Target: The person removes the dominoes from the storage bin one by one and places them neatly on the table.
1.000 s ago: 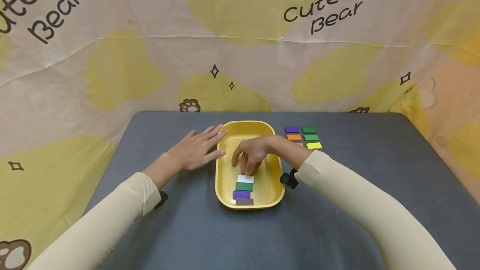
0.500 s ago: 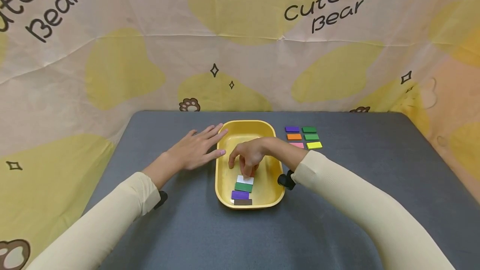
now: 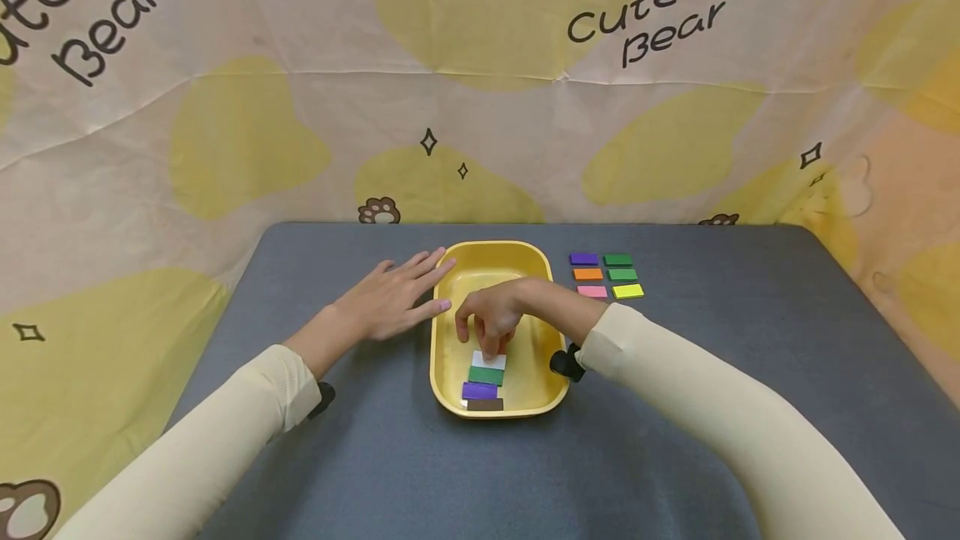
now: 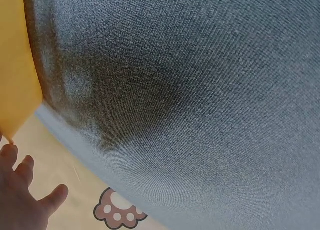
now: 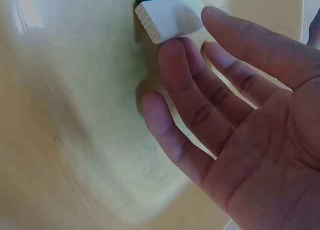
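One spread left hand apparently steadies the yellow oblong plastic tray; right hand touches white rectangular block, pinch indeterminable.

Right hand shifted slightly toward near left corner of yellow tray. White block, green block, purple block and dark block slid slightly toward tray's left edge. Pink block beyond right edge, earlier mostly hidden, now visible.
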Motion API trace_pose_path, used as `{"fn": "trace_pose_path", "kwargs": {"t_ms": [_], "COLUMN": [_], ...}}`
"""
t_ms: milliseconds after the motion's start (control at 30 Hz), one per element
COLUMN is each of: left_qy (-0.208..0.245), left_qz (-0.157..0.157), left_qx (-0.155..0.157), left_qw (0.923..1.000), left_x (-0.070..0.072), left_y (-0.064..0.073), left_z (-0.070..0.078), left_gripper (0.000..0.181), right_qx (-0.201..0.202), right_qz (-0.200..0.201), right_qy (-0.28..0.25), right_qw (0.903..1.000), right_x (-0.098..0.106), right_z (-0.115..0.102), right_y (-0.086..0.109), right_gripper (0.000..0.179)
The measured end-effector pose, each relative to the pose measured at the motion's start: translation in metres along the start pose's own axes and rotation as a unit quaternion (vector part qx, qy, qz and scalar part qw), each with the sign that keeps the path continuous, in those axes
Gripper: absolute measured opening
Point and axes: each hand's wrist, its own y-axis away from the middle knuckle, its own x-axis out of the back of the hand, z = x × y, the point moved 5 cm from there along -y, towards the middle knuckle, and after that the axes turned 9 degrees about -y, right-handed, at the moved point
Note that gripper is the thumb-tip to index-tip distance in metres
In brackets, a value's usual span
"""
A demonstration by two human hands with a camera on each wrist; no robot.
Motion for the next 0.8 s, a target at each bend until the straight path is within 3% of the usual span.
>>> {"fn": "trace_pose_path", "kwargs": {"t_ms": [500, 800], "left_qy": [0.0, 0.0], "left_qz": [-0.002, -0.008], "left_qx": [0.004, 0.004], "left_qw": [1.0, 1.0], "left_x": [0.0, -0.001], "left_y": [0.001, 0.0], "left_z": [0.0, -0.001], "left_gripper": [0.072, 0.073], "right_qx": [0.014, 0.023], "right_qz": [0.003, 0.021], "right_qy": [0.026, 0.061], "right_qw": [0.9996, 0.9977], "right_x": [-0.005, 0.011], "right_z": [-0.004, -0.005], "right_y": [0.002, 0.018], "right_gripper": [0.026, 0.03]}}
